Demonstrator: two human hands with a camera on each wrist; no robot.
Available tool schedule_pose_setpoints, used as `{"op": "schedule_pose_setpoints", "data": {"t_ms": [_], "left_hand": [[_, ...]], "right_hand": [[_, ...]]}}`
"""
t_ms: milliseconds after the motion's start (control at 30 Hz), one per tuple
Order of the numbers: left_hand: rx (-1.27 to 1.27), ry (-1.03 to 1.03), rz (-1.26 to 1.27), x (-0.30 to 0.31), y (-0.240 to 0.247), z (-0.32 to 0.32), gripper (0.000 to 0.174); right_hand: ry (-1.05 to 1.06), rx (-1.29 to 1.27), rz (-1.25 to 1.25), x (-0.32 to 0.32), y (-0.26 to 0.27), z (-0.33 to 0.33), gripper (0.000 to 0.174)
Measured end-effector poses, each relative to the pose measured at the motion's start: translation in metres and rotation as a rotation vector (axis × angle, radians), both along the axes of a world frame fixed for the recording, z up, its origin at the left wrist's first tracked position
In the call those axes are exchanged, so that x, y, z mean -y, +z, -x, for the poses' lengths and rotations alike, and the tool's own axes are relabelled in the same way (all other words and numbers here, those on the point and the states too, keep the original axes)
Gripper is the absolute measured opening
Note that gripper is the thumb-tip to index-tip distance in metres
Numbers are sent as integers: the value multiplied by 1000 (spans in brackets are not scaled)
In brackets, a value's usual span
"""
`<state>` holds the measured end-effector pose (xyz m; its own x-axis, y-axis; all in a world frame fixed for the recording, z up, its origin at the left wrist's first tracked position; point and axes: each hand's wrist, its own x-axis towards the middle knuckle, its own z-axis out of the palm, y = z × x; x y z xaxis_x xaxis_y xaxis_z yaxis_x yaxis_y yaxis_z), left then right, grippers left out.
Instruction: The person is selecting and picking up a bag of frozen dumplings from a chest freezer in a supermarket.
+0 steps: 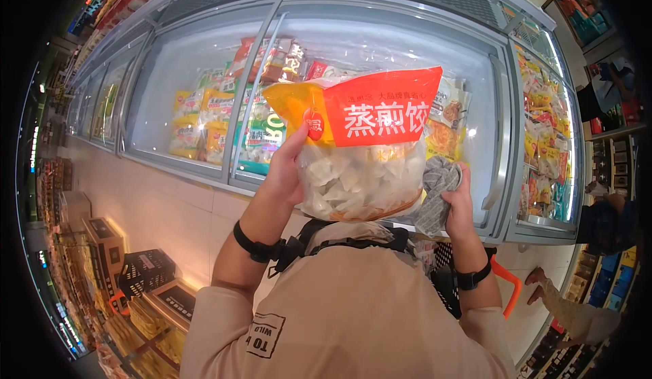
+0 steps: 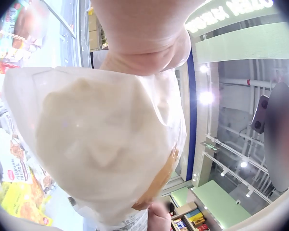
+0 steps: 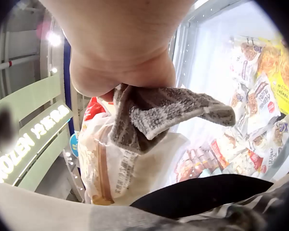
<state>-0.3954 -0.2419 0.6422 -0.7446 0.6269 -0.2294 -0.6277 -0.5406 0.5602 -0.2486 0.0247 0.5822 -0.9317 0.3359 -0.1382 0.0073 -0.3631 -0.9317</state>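
A large bag of frozen dumplings (image 1: 360, 178), clear below with a red and yellow top, is held up in front of the person's chest, above the freezer's near edge. The left hand (image 1: 291, 168) grips its left side, thumb on the yellow corner. In the right hand (image 1: 460, 206) a grey striped cloth (image 1: 433, 212) is bunched, close against the bag's right side. From the right wrist the cloth (image 3: 154, 115) hangs out of the grasp, overlapping the bag (image 3: 98, 168). The left wrist view shows the bag's pale, blurred side (image 2: 101, 139) below the wrist; that hand's fingers are hidden there.
A chest freezer with a grey frame (image 1: 502, 107) spans the front, with bagged frozen foods (image 1: 204, 117) inside. A black shopping basket (image 1: 445, 277) with an orange handle (image 1: 508, 284) is at the person's right side. Another person (image 1: 577, 308) stands at far right. Boxed goods (image 1: 173, 304) line the left.
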Motion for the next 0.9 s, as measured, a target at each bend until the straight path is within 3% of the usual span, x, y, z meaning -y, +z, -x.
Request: {"op": "schedule_pose_setpoints", "data": {"t_ms": [133, 233, 733, 900], "left_hand": [[-17, -6, 0, 8, -1, -4, 53], [-22, 13, -13, 10, -1, -7, 54], [-38, 41, -114, 19, -4, -6, 54], [-49, 54, -99, 16, -1, -5, 54]], "right_hand": [[60, -119, 92, 17, 30, 15, 49], [173, -172, 10, 25, 28, 22, 48], [367, -2, -164, 26, -5, 17, 40], [425, 114, 108, 23, -8, 11, 40]]}}
